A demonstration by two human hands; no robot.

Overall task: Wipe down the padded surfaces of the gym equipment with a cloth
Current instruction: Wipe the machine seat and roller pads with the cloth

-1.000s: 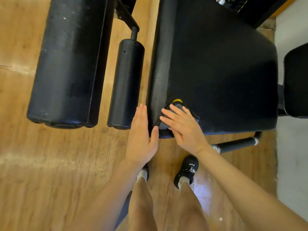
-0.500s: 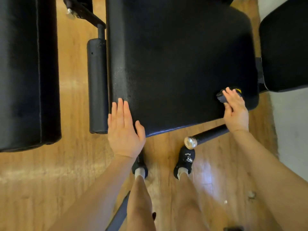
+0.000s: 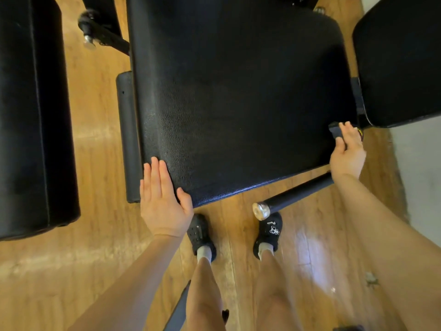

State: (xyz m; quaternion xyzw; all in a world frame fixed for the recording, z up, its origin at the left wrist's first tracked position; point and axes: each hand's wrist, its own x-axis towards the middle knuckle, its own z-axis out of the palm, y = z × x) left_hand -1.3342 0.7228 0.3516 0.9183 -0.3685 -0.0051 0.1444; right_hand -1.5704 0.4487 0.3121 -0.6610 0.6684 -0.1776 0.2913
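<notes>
A large black padded seat (image 3: 238, 99) fills the middle of the view. My left hand (image 3: 162, 199) lies flat on its near left corner, fingers together, holding nothing. My right hand (image 3: 348, 149) presses a dark cloth with a yellow mark (image 3: 336, 130) against the seat's near right corner; most of the cloth is hidden under my fingers.
Another black pad (image 3: 33, 115) stands at the left, and a third (image 3: 401, 60) at the right. A black foam roller (image 3: 127, 139) runs along the seat's left side. A black bar with a chrome end cap (image 3: 262, 210) juts out below the seat, above my shoes (image 3: 268, 232) on the wooden floor.
My right hand has slid the cloth along the seat's near edge from the left corner to the right corner. My left hand stays on the near left corner.
</notes>
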